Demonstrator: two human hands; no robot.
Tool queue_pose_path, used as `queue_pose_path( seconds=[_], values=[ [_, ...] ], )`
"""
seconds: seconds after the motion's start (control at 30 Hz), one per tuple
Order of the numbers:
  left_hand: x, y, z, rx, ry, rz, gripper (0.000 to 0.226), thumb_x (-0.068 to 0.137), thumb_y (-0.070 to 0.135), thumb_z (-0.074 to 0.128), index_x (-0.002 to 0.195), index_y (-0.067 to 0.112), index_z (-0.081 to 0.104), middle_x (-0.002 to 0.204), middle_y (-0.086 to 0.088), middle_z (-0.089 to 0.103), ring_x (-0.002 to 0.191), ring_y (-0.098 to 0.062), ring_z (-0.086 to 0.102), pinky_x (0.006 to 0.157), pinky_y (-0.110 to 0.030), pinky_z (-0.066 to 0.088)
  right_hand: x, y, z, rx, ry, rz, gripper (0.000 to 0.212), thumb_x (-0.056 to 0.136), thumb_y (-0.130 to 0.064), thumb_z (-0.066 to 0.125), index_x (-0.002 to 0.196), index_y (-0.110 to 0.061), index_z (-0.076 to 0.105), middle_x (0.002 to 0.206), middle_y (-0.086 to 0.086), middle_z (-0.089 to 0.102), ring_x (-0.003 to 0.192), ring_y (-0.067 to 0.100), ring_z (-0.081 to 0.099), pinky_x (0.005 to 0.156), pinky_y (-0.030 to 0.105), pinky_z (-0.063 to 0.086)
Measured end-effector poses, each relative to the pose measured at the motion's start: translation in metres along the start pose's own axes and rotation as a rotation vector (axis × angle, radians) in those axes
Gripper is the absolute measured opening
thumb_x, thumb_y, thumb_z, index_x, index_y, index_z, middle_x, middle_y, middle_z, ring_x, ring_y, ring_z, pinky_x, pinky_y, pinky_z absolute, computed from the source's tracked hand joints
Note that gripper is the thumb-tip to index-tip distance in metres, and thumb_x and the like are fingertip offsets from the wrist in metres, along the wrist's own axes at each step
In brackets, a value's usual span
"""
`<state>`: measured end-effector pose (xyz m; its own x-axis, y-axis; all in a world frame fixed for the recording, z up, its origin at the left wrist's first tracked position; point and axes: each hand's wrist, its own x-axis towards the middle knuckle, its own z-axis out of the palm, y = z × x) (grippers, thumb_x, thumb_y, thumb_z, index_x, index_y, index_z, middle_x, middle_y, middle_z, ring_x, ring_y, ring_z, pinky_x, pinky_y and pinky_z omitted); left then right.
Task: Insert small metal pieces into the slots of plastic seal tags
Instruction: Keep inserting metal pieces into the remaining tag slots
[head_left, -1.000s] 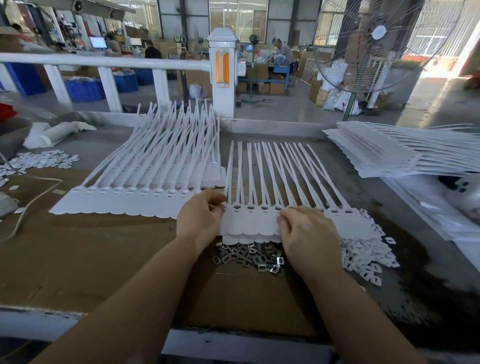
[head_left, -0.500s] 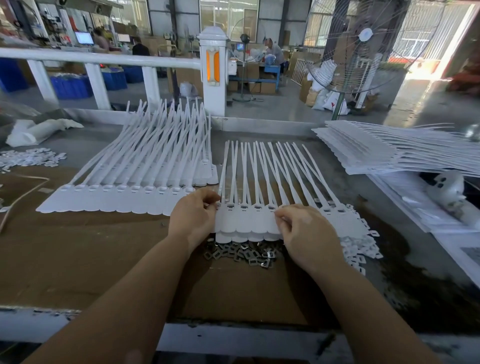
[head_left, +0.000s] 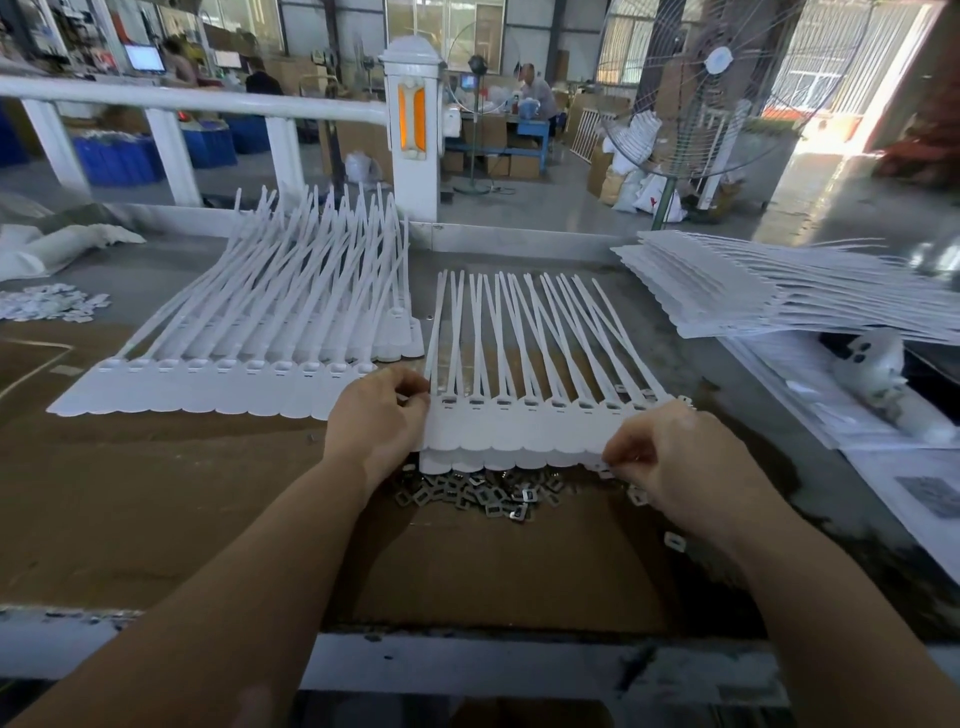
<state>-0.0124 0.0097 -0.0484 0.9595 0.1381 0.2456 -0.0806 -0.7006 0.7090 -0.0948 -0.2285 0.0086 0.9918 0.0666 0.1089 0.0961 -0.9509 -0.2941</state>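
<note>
Since the earlier frame our right hand (head_left: 670, 457) has slid to the tag strip's (head_left: 511, 434) right corner — both hands pinch its ends, left hand (head_left: 376, 415) opposite, above the metal pieces (head_left: 467, 493). Next, we judge: picking one piece.

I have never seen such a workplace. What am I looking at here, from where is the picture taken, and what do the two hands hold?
There is no machine: a person works with bare hands, and a camera on the head looks down at them. The left hand and right hand each grip one end of a joined row of white plastic seal tags, whose long straps point away. Just under its near edge lies a pile of small metal pieces on the brown cardboard. To the left lies another batch of tags, and a stack of tags lies at the far right.
</note>
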Motion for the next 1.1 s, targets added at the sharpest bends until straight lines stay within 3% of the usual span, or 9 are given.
queue_pose_path(
  seconds=[0.2, 0.4, 0.67, 0.93, 1.1],
  values=[
    [-0.001, 0.000, 0.000, 0.002, 0.005, 0.016, 0.013, 0.089, 0.023, 0.056, 0.097, 0.028, 0.064, 0.087, 0.016, 0.059, 0.078, -0.005, 0.052, 0.064, -0.018, 0.035, -0.001, -0.005, 0.001, -0.101, -0.057, 0.039, 0.017, 0.088, -0.026, 0.061, 0.102, -0.029, 0.069, 0.095, -0.007, 0.068, 0.083, 0.008, 0.060, 0.085, 0.026, 0.050],
    [0.000, -0.002, 0.001, 0.004, 0.007, 0.017, 0.010, 0.090, 0.027, 0.057, 0.097, 0.029, 0.063, 0.088, 0.014, 0.061, 0.077, -0.003, 0.051, 0.067, -0.019, 0.036, -0.003, -0.004, 0.002, -0.134, -0.018, 0.060, 0.022, 0.090, -0.020, 0.059, 0.110, -0.026, 0.066, 0.105, -0.004, 0.065, 0.095, 0.014, 0.058, 0.088, 0.026, 0.045],
    [0.001, -0.002, 0.001, 0.005, 0.003, 0.024, 0.010, 0.090, 0.027, 0.057, 0.098, 0.028, 0.064, 0.089, 0.013, 0.061, 0.077, -0.004, 0.052, 0.066, -0.019, 0.036, -0.003, 0.000, 0.001, -0.095, -0.030, 0.023, 0.015, 0.087, -0.024, 0.064, 0.100, -0.026, 0.069, 0.098, -0.006, 0.066, 0.082, 0.007, 0.053, 0.084, 0.023, 0.046],
    [0.001, -0.001, 0.001, 0.003, 0.002, 0.023, 0.011, 0.090, 0.027, 0.057, 0.099, 0.027, 0.064, 0.091, 0.012, 0.061, 0.080, -0.007, 0.053, 0.069, -0.020, 0.036, 0.004, -0.003, 0.008, -0.105, -0.047, 0.039, 0.018, 0.087, -0.031, 0.063, 0.103, -0.026, 0.068, 0.096, -0.006, 0.067, 0.088, 0.011, 0.060, 0.087, 0.032, 0.050],
    [0.000, -0.002, 0.000, 0.000, -0.003, 0.021, 0.010, 0.090, 0.027, 0.057, 0.098, 0.029, 0.063, 0.090, 0.013, 0.061, 0.081, -0.006, 0.053, 0.065, -0.020, 0.036, 0.006, -0.001, 0.012, -0.197, -0.029, 0.005, 0.018, 0.091, -0.032, 0.056, 0.103, -0.024, 0.067, 0.097, -0.004, 0.063, 0.087, 0.012, 0.056, 0.084, 0.030, 0.049]
  ],
)
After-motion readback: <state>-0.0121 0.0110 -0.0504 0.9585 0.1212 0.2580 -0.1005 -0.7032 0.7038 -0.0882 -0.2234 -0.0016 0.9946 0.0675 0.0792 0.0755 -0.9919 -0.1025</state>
